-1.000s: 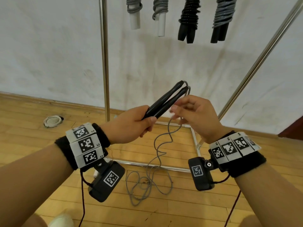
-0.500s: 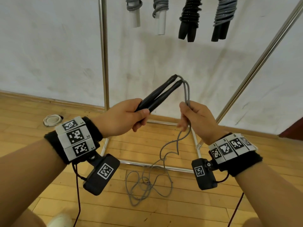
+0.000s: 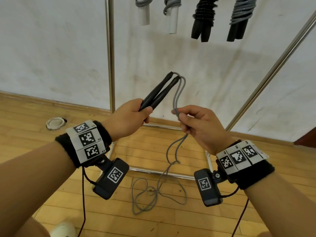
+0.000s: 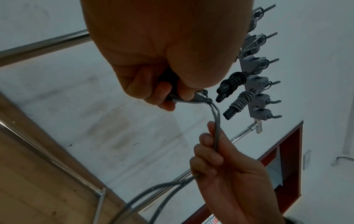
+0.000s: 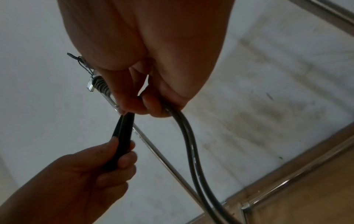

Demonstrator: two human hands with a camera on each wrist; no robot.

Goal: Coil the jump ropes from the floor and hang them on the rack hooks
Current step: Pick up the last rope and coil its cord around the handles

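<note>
Your left hand clamped both handles together; your right hand pinched the doubled cord, ready for wrapping.

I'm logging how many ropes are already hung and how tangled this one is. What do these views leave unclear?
- Hung ropes: head view's top edge cuts off their hooks.
- Rack hooks: left wrist view, upper ones behind the left hand.
- Grey cord on the floor: overlapping loops, knots too small to tell.
</note>
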